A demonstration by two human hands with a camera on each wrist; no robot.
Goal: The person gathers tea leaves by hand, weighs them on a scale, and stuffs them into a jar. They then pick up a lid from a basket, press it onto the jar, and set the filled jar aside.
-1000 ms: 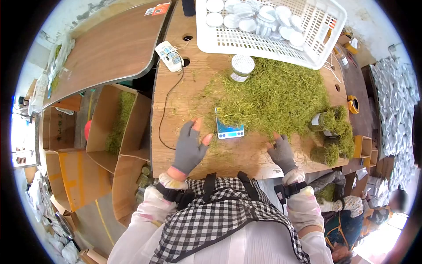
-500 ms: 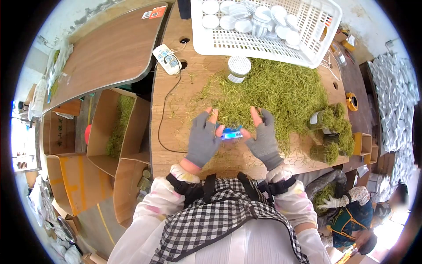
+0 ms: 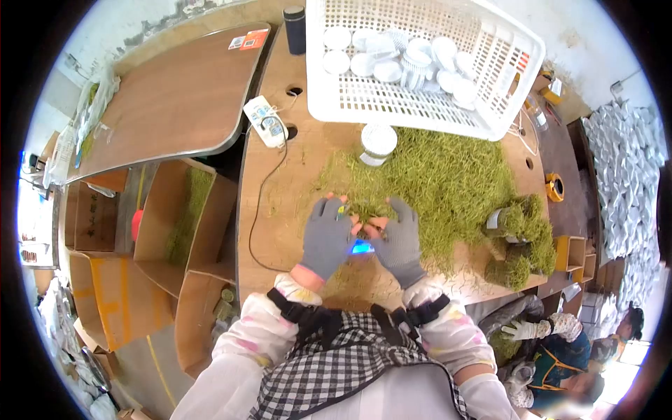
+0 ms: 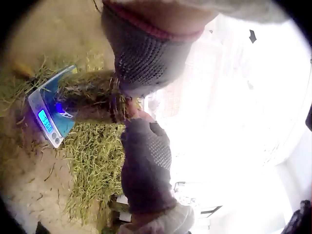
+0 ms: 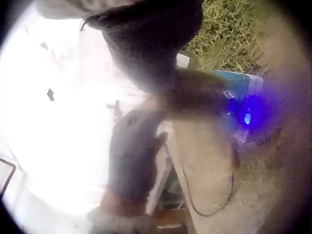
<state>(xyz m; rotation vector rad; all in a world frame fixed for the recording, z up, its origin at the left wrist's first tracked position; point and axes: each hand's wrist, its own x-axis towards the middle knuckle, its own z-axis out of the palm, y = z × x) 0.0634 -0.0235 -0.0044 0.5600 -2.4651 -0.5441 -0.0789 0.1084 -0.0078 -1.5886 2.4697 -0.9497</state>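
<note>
A clear jar (image 4: 95,97) packed with dried green herb stands on a small digital scale (image 4: 47,122) with a lit blue display. At the jar's mouth, my gloved left hand (image 3: 327,238) and right hand (image 3: 399,245) face each other with thumbs inward. Bare fingertips pinch around the rim, and strands of herb (image 3: 369,208) stick up between them. Much of the jar is hidden by the hands in the head view. Beyond them lies a large heap of the herb (image 3: 448,189).
Behind the hands is a lidded jar (image 3: 379,143); a white basket (image 3: 392,112) of lids stands farther back. Herb-filled jars (image 3: 511,269) are at right. A power strip (image 3: 266,120) and its cord lie left. Another person's gloved hand (image 3: 521,329) is at a bag lower right.
Both hands have come in from either side of the scale and closed together around the jar's mouth. The head view has tilted slightly, showing more of the basket.
</note>
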